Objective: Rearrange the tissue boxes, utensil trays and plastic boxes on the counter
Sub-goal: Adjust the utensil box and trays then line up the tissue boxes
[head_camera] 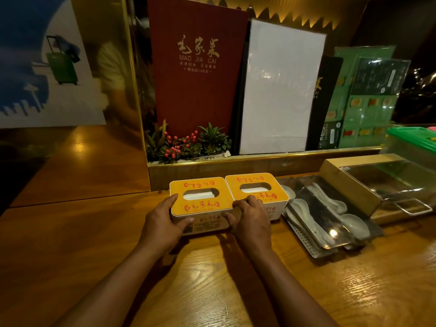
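Two white tissue boxes with orange lids stand side by side on the wooden counter (212, 291). The left tissue box (200, 206) is gripped from both sides: my left hand (162, 223) holds its left end and my right hand (252, 220) holds its right end, fingers lying partly on the lid corner of the right tissue box (258, 185). To the right lies a metal utensil tray (316, 241) with several white spoons (354, 224). A clear plastic box (396, 178) with a wooden-coloured frame stands at the far right.
Behind the boxes a raised gold ledge (236, 161) carries a red menu (198, 67), a white sheet holder (278, 90), green cards (368, 102) and a small plant with red berries (184, 145). A green-lidded container (412, 138) stands at the back right.
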`<state>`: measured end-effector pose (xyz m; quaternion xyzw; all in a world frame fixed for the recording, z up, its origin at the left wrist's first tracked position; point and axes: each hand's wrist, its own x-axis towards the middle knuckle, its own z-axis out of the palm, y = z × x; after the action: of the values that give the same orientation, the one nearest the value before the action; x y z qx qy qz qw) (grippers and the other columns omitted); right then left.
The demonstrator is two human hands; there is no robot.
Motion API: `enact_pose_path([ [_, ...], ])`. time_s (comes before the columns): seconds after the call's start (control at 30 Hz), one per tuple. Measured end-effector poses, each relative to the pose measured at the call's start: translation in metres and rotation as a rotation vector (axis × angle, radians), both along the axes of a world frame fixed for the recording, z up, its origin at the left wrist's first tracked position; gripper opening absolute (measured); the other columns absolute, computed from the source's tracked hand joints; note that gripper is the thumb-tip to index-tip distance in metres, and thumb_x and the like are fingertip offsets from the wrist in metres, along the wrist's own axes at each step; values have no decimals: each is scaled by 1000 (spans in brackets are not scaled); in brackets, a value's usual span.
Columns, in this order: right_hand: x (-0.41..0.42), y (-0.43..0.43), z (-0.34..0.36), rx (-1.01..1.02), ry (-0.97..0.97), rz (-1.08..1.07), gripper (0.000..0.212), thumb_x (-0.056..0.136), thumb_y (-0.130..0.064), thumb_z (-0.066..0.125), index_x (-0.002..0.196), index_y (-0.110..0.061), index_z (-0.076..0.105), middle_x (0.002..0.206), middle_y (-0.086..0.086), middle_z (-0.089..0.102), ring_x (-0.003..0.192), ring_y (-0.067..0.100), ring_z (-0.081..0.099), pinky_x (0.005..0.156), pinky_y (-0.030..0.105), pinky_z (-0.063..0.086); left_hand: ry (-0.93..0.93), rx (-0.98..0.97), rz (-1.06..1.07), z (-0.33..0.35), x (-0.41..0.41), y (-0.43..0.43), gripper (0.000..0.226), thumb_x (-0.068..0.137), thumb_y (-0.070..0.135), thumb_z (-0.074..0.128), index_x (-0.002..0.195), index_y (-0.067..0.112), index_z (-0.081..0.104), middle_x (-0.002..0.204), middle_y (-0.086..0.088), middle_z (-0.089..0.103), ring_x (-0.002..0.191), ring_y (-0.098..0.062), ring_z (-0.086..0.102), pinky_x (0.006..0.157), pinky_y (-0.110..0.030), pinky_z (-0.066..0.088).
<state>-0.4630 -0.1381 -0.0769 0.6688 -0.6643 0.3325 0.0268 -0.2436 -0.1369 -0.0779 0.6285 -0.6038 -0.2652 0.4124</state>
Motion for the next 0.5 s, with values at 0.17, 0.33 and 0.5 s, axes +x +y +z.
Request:
enact_pose_path([
  [0.17,0,1,2,6,-8,-8,38,82,-44,75,111,-20,70,106,-3,61,98,16,50,79,35,50,2,8,13,0,0,-1,85,75,21,86,148,24,44,140,-4,59,123,-22,59,87,-33,58],
  [0.33,2,3,3,5,-11,-6,38,83,-43,75,113,-20,70,108,-2,61,100,16,50,83,36,51,-1,11,7,-1,-1,-1,84,76,21,85,149,24,43,141,-5,58,125,-24,58,87,-33,57],
  [0.5,-3,6,3,44,-31,60,40,86,-44,71,119,-21,67,116,-4,57,107,13,48,89,35,50,-33,26,-16,-4,3,-4,91,73,24,87,150,26,39,145,-4,54,129,-23,54,98,-42,54],
])
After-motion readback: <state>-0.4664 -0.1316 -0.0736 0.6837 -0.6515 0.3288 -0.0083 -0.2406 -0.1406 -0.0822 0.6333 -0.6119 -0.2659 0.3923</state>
